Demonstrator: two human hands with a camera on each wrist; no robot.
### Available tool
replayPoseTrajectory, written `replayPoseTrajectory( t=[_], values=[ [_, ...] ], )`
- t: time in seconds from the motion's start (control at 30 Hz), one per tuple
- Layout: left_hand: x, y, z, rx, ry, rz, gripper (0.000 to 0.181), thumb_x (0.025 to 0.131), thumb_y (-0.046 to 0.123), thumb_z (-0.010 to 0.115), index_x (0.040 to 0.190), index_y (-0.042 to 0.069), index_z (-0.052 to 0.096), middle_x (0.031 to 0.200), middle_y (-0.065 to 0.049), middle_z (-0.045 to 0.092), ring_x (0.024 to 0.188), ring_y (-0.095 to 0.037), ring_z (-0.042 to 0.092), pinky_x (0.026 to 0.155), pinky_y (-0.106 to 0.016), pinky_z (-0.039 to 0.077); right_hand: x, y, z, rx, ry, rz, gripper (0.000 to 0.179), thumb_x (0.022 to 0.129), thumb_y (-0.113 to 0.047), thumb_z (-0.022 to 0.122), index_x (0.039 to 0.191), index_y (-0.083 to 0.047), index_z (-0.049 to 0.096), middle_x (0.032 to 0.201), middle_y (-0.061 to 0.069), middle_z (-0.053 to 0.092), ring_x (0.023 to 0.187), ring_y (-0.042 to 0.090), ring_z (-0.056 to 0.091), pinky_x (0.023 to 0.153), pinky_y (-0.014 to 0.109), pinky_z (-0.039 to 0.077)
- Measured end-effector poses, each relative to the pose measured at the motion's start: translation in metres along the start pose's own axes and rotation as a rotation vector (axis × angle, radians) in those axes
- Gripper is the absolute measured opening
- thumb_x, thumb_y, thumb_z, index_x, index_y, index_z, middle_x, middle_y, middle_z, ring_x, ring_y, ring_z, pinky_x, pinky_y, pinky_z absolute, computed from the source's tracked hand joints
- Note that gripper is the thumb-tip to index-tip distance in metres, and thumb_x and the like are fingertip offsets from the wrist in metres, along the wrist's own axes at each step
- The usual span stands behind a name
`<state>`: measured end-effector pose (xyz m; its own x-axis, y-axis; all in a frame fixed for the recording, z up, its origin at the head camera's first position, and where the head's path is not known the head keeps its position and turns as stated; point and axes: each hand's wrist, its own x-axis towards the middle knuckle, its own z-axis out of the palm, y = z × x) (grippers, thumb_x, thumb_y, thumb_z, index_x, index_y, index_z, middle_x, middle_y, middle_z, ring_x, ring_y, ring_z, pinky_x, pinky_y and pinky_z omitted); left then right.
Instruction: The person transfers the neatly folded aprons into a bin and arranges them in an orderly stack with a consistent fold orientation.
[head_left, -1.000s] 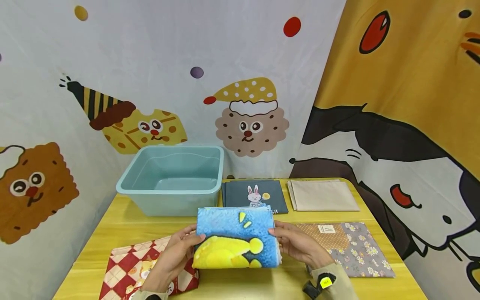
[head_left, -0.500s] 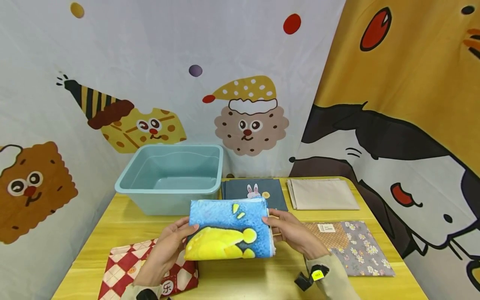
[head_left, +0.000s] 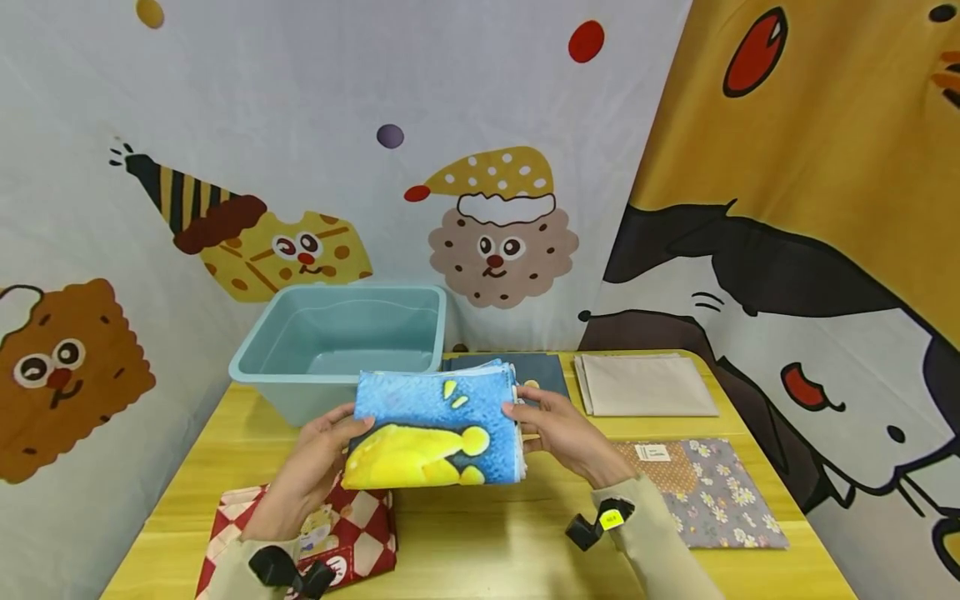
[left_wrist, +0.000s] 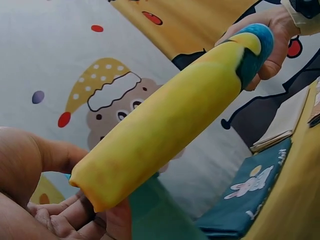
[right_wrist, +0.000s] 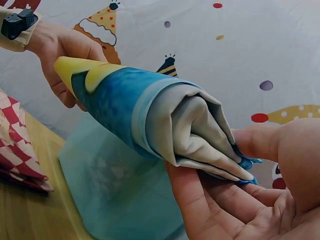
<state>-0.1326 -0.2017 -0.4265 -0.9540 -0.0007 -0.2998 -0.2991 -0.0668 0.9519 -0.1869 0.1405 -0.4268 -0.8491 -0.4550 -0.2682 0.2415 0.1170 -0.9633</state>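
Observation:
Both hands hold a folded blue and yellow cloth (head_left: pixel 435 429) above the table, in front of the tub. My left hand (head_left: pixel 311 454) pinches its left edge, thumb on the front and fingers behind. On the opposite edge, my right hand (head_left: pixel 558 433) grips it the same way. In the right wrist view, the cloth's end (right_wrist: pixel 187 132) shows rolled pale inner layers between thumb and fingers. From the left wrist, its smooth yellow folded edge (left_wrist: pixel 165 120) is seen. A light blue plastic tub (head_left: pixel 337 379) stands behind, partly covered by the cloth in the head view.
On the wooden table (head_left: pixel 480 550) lie several folded cloths: a red checked one (head_left: pixel 367 533) at left front, a dark one with a rabbit print (left_wrist: pixel 255 185) at the back, a beige one (head_left: pixel 648 385) at back right and a grey floral one (head_left: pixel 723 496). A printed curtain hangs behind.
Both hands have carried the blue and yellow cloth left and away from me, up toward the tub. It now overlaps the tub's front corner and most of the dark cloth in the head view.

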Motion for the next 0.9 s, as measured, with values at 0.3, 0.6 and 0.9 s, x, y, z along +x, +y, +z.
replayPoseTrajectory(
  t=[0.3,0.6,0.9],
  values=[
    [0.007,0.023,-0.018,0.019,0.018,0.011,0.063,0.102,0.02,0.063,0.152,-0.002,0.034,0.113,0.005,0.057,0.089,-0.006,0.061,0.078,-0.021,0.056,0.019,-0.02,0.012,0.025,-0.013,-0.027,0.073,0.099,-0.04,0.069,0.157,-0.01,0.037,0.137,0.017,0.06,0.108,0.019,0.071,0.085,0.039,0.062],
    [0.016,0.039,-0.038,0.107,0.0,0.004,0.077,0.104,0.026,0.06,0.163,0.002,0.018,0.171,-0.013,0.009,0.107,-0.003,0.045,0.078,-0.014,0.045,0.034,-0.034,0.025,0.052,-0.037,-0.041,0.06,0.098,-0.039,0.069,0.147,-0.011,0.05,0.126,0.013,0.067,0.104,0.02,0.073,0.087,0.04,0.063],
    [0.026,0.05,-0.058,0.19,0.02,0.048,0.077,0.104,0.032,0.062,0.161,-0.001,0.023,0.123,0.0,0.049,0.068,-0.002,0.041,0.056,-0.016,0.038,0.051,-0.046,0.034,0.081,-0.058,-0.03,0.063,0.102,-0.031,0.066,0.154,-0.007,0.039,0.127,0.012,0.057,0.095,0.016,0.067,0.085,0.038,0.061]
  ],
)
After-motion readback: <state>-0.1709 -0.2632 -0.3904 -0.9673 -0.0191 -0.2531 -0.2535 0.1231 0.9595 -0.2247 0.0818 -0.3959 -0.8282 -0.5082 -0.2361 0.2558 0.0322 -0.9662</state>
